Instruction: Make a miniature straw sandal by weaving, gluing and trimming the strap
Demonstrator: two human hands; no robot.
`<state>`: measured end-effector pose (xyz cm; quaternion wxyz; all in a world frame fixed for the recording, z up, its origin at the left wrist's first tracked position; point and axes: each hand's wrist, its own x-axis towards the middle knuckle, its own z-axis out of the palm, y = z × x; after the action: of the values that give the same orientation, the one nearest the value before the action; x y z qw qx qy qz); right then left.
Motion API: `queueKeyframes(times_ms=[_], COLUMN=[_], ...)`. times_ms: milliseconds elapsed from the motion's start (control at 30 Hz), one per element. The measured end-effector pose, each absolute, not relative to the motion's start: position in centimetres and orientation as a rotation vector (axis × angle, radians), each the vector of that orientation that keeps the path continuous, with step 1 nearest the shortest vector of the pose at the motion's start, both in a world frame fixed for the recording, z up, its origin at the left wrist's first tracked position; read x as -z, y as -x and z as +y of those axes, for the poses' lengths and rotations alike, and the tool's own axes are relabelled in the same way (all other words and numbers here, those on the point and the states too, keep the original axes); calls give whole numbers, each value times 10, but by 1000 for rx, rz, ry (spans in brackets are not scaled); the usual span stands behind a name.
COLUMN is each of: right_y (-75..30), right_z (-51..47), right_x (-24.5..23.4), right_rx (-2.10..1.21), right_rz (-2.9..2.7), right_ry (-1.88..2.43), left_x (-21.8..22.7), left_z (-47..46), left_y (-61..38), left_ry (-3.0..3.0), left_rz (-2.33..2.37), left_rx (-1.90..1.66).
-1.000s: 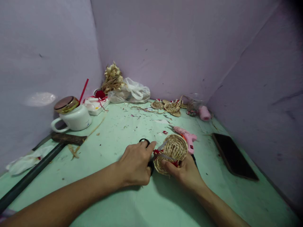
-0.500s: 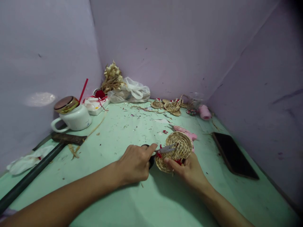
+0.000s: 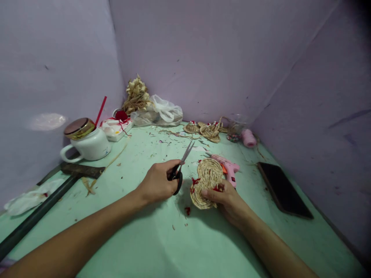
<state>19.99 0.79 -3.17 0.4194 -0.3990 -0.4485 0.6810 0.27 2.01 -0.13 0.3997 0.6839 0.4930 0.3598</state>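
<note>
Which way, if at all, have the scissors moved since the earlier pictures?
Yes: the scissors have moved left, away from the resting pink glue gun, and swung off the coiled straw piece to point toward the back wall.

Dim, soft light; faint shadow below the hands; top right corner blackened

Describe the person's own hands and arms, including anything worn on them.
The left hand and the right hand are both bare, without gloves. No sleeve covers the visible forearms. No watch, bracelet or ring shows.
</note>
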Motion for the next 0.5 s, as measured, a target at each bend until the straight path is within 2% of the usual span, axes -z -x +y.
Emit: queueKeyframes(times_ms=[167, 367, 500], right_y=[-200, -200, -202], right_z=[7, 9, 6], right_x=[30, 31, 28], right_rx=[-1797, -1762, -1872], right_rz=[-1165, -1064, -1142], right_ry=[985, 1013, 948], left_x=[-4, -2, 2], left_z=[23, 22, 24], left_y=[-7, -9, -8], left_ry=[-1301, -1268, -1204], left_rz=[1175, 1146, 1148], left_rx=[-942, -957, -984])
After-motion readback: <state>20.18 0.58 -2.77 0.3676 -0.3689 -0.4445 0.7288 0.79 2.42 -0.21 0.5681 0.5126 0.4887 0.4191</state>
